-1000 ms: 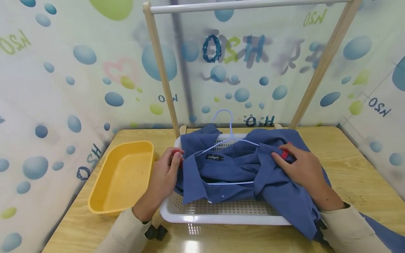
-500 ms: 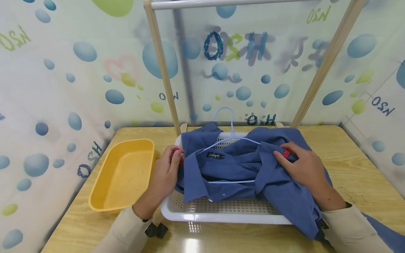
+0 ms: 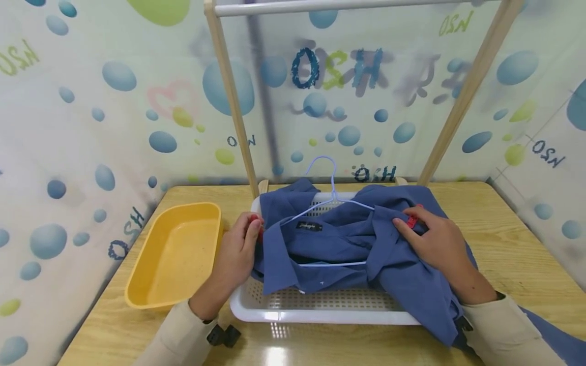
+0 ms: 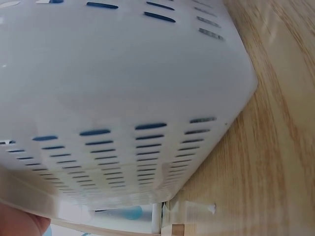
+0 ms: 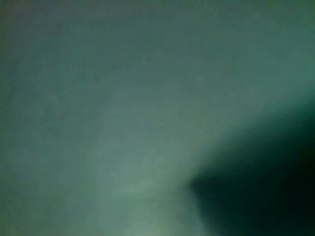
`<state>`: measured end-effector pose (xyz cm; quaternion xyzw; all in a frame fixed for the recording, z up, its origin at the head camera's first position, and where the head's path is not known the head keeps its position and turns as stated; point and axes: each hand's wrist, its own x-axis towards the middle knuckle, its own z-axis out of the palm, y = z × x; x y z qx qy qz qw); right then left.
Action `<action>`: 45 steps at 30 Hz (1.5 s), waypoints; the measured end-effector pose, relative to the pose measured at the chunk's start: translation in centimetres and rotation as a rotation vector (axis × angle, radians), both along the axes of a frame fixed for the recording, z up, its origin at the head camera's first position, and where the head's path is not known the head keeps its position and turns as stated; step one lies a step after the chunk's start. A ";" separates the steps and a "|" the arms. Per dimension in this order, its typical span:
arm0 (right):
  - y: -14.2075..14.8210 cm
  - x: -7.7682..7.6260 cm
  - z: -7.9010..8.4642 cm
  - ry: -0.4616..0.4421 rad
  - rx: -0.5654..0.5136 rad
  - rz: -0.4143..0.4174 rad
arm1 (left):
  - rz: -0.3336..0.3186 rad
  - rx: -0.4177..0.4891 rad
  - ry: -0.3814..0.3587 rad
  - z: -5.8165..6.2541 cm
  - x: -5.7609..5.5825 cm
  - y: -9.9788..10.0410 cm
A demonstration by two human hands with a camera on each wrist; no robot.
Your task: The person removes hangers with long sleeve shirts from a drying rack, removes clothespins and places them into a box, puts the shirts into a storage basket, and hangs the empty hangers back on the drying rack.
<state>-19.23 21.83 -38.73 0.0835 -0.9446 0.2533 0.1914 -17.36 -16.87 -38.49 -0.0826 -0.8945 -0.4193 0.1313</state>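
Note:
A dark blue collared shirt [image 3: 327,244] lies spread over a white slotted basket [image 3: 329,316], its neck opening facing up with a black label inside. A pale lilac hanger [image 3: 333,190] runs through the neck, its hook standing above the collar. At the shirt's left shoulder edge, my left hand [image 3: 238,249] pinches a red clothespin [image 3: 259,227] mostly covered by the fingers. On the right shoulder, another red clothespin [image 3: 412,221] sits between thumb and fingers of my right hand [image 3: 435,241]. The left wrist view shows the basket's side wall [image 4: 113,88]; the right wrist view is dark and blurred.
A yellow tub [image 3: 176,254] stands left of the basket on the wooden table [image 3: 513,244]. Behind rises a rack with wooden posts [image 3: 233,101] and a white top bar [image 3: 348,6]. A shirt sleeve [image 3: 554,325] trails at the right front.
The view shifts slightly. Both hands keep their places on the red clothespins, and the shirt and hanger stay put.

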 end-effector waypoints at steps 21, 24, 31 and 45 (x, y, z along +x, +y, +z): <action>-0.4 0.9 -1.4 -0.066 0.017 -0.004 | 0.030 -0.038 0.049 -1.5 0.9 -0.3; -0.5 1.0 -1.5 -0.077 0.005 -0.008 | 0.037 -0.066 0.056 -1.3 0.8 -0.3; -0.2 1.0 -1.2 -0.048 0.001 -0.022 | 0.027 -0.059 0.062 -1.0 0.5 0.0; -0.1 0.3 -0.3 -0.032 0.025 -0.020 | 0.026 0.000 0.048 -0.5 0.3 0.0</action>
